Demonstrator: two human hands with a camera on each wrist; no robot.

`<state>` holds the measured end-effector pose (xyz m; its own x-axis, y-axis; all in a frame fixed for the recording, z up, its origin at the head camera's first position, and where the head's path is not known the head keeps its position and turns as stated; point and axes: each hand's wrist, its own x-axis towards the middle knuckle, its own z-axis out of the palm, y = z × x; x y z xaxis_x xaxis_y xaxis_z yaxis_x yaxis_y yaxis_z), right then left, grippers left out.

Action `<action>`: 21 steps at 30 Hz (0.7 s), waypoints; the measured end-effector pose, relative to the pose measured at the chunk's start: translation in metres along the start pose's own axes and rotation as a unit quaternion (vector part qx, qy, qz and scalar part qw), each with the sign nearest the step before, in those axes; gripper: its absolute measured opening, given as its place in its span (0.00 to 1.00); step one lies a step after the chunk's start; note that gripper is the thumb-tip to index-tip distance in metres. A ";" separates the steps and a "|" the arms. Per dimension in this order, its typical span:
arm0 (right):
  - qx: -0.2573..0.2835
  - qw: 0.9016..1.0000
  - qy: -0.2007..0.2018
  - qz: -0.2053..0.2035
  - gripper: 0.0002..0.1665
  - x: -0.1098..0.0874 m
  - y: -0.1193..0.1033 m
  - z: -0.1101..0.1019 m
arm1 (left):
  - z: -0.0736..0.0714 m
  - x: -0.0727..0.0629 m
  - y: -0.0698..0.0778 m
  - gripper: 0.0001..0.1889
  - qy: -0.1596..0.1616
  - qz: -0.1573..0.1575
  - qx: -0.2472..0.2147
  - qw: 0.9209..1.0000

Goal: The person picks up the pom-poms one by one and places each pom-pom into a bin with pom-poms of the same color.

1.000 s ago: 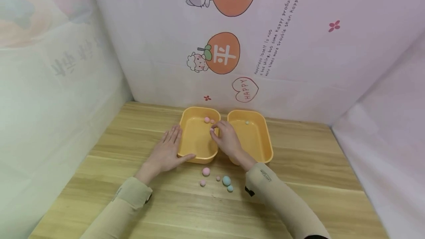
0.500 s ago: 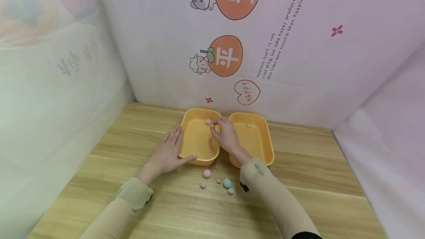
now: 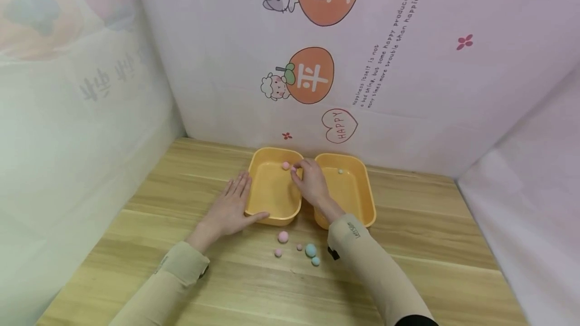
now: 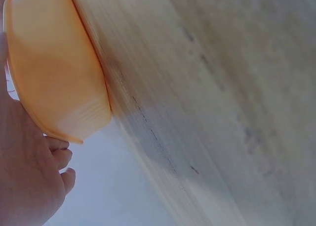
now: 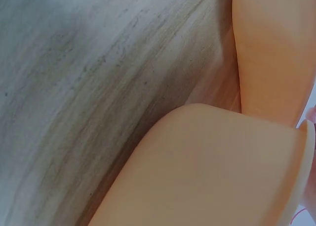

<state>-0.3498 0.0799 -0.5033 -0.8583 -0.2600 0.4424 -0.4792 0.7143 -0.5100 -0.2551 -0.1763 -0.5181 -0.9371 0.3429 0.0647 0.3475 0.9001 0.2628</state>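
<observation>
My left hand [image 3: 228, 210] lies against the left side of the left yellow tray [image 3: 255, 165], fingers straight along its rim and thumb stretched over the near corner. In the left wrist view its fingertips [image 4: 63, 159] show beside the tray's outer wall [image 4: 57, 63]. My right hand [image 3: 313, 182] is over the right rim of that tray, pinching a small pink ball [image 3: 293, 169] between thumb and fingers. Just left of it, another pink ball [image 3: 286, 165] lies inside the tray. In the right wrist view the hand [image 5: 311, 186] is mostly hidden behind a tray wall [image 5: 217, 161].
A second yellow tray [image 3: 369, 200] stands close to the right, with a tiny pale green ball [image 3: 341, 171] inside. On the wooden table [image 3: 254, 286] in front lie a large pink ball [image 3: 283, 237], smaller pink balls [image 3: 278, 252] and two blue balls [image 3: 310, 250]. A printed cloth [image 3: 408, 130] hangs behind.
My right hand has shifted slightly toward the back of the left tray with the pink ball pinched. A smaller pink ball seen there earlier is no longer visible. My left hand keeps its place.
</observation>
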 end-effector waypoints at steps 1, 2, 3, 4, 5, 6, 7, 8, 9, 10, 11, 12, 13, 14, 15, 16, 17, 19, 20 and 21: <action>0.002 1.000 0.002 0.001 0.08 0.000 0.001 0.000 | 0.000 0.000 0.000 0.64 0.000 0.001 0.000 1.000; 0.003 1.000 0.005 0.001 0.09 0.000 0.002 0.000 | 0.000 0.000 0.000 0.64 -0.001 0.001 0.000 1.000; 0.004 1.000 0.009 -0.001 0.09 0.000 0.003 -0.001 | 0.000 0.000 0.000 0.64 -0.002 0.001 0.000 1.000; 0.005 1.000 0.012 -0.003 0.10 0.000 0.004 -0.001 | 0.000 0.001 0.000 0.64 -0.001 0.001 0.001 1.000; 0.008 1.000 0.015 -0.006 0.11 0.000 0.004 -0.002 | 0.000 0.001 0.000 0.64 0.000 0.002 0.000 1.000; 0.007 1.000 0.017 -0.008 0.11 0.000 0.005 -0.002 | 0.000 0.001 0.000 0.64 0.001 0.003 -0.001 1.000; 0.009 1.000 0.020 -0.011 0.11 -0.001 0.006 -0.004 | 0.000 0.001 0.000 0.64 -0.001 0.002 0.000 1.000; 0.012 1.000 0.020 -0.012 0.11 -0.002 0.006 -0.006 | 0.000 0.001 0.000 0.64 -0.002 0.001 -0.001 1.000; 0.016 1.000 0.020 -0.012 0.11 -0.003 0.006 -0.008 | 0.001 0.002 0.000 0.64 -0.004 0.000 0.000 1.000; 0.020 1.000 0.018 -0.012 0.11 -0.005 0.006 -0.010 | 0.001 0.002 0.000 0.64 -0.004 0.001 -0.002 1.000; 0.024 1.000 0.017 -0.011 0.11 -0.007 0.006 -0.012 | 0.001 0.002 0.001 0.64 -0.004 0.001 -0.004 1.000; 0.027 0.999 0.016 -0.011 0.11 -0.009 0.007 -0.014 | 0.001 0.002 0.001 0.64 -0.005 -0.001 -0.004 1.000; 0.031 0.999 0.017 -0.013 0.11 -0.012 0.007 -0.017 | 0.000 0.002 0.001 0.65 -0.004 -0.001 -0.005 1.000; 0.039 0.999 0.015 -0.013 0.11 -0.015 0.007 -0.019 | 0.000 0.002 0.001 0.65 -0.004 -0.001 -0.007 1.000; 0.044 0.999 0.014 -0.014 0.11 -0.018 0.007 -0.022 | 0.000 0.003 0.001 0.64 -0.005 -0.001 -0.006 1.000; 0.049 0.999 0.015 -0.018 0.11 -0.021 0.007 -0.024 | 0.000 0.003 0.001 0.64 -0.003 0.000 -0.009 1.000; 0.056 0.998 0.015 -0.020 0.11 -0.024 0.008 -0.026 | -0.001 0.003 0.001 0.64 -0.005 -0.002 -0.008 1.000; 0.070 0.997 0.015 -0.025 0.11 -0.031 0.009 -0.031 | -0.001 0.002 0.001 0.65 -0.006 -0.001 -0.009 1.000; 0.076 0.997 0.014 -0.026 0.11 -0.035 0.009 -0.032 | -0.001 0.002 0.001 0.65 -0.007 -0.002 -0.007 1.000; 0.077 0.997 0.014 -0.028 0.10 -0.039 0.010 -0.034 | -0.002 0.002 0.001 0.64 -0.006 -0.001 -0.007 1.000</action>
<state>-0.3153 0.1190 -0.5007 -0.8247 -0.2766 0.4933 -0.5507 0.5911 -0.5894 -0.2566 -0.1753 -0.5161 -0.9371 0.3448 0.0533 0.3457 0.8967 0.2766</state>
